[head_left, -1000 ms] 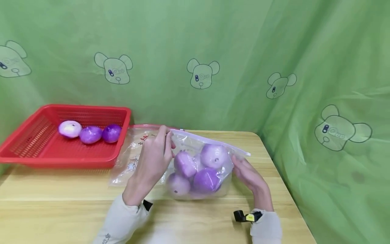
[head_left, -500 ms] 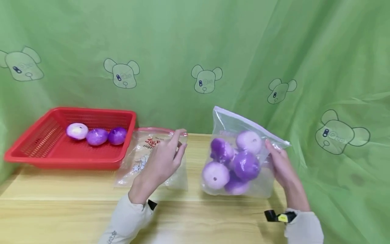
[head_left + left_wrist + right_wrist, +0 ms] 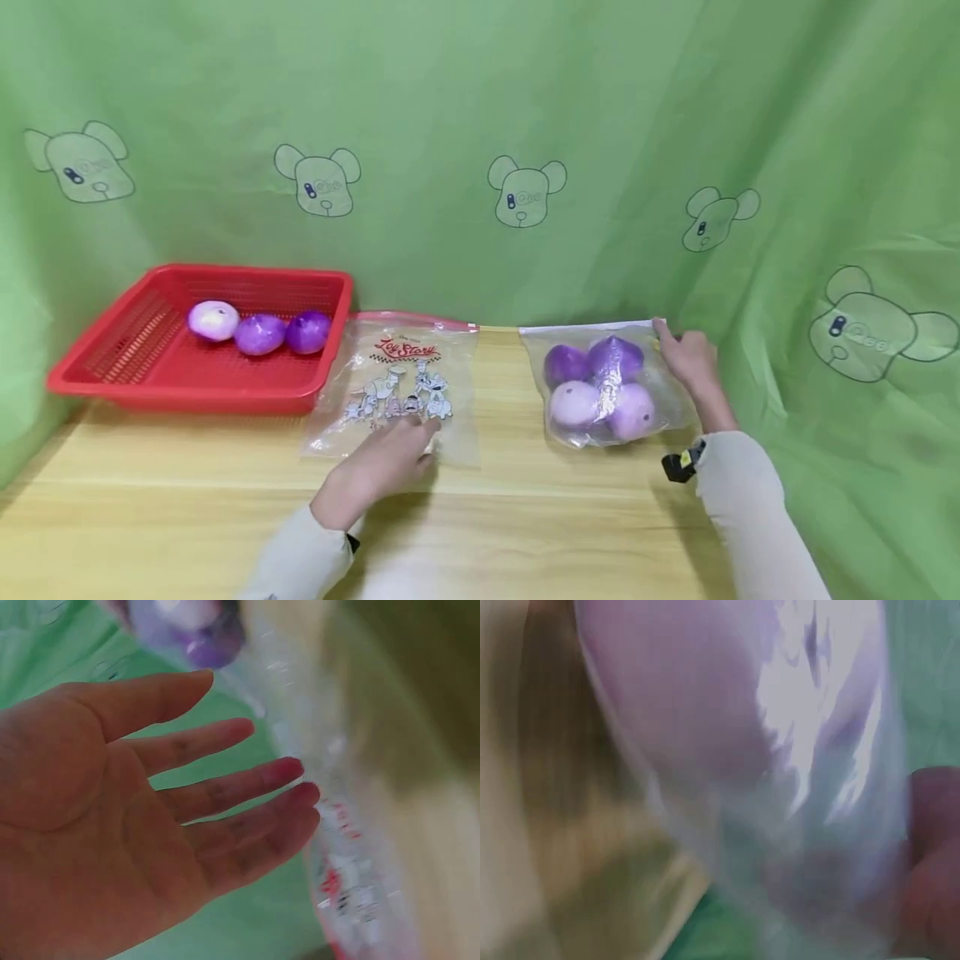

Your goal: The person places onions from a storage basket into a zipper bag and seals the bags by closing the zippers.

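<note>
- Here's the lane: bare tabletop [image 3: 504, 417] between printed bag [image 3: 397, 350] and filled bag [image 3: 669, 407]!
- Far left, the red basket [image 3: 187, 390] walls off the low path.
- The left hand [image 3: 392, 457] blocks the printed bag's near edge; right hand [image 3: 690, 358], the filled bag's upper right corner.
- Behind, green curtain [image 3: 435, 83] bars the way.

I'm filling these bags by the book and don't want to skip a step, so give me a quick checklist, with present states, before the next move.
1. Left hand free: ok, fingers extended, holding nothing.
2. Right hand free: not ok, it holds the upper right corner of the clear zip bag of onions.
3. Clear zip bag sealed: cannot tell.
4. Toy Story zip bag laid out: ok, flat on the wooden table, between the basket and the clear zip bag.
5. Toy Story zip bag's mouth open: cannot tell.
6. Purple onions available: ok, three sit in the red basket.
</note>
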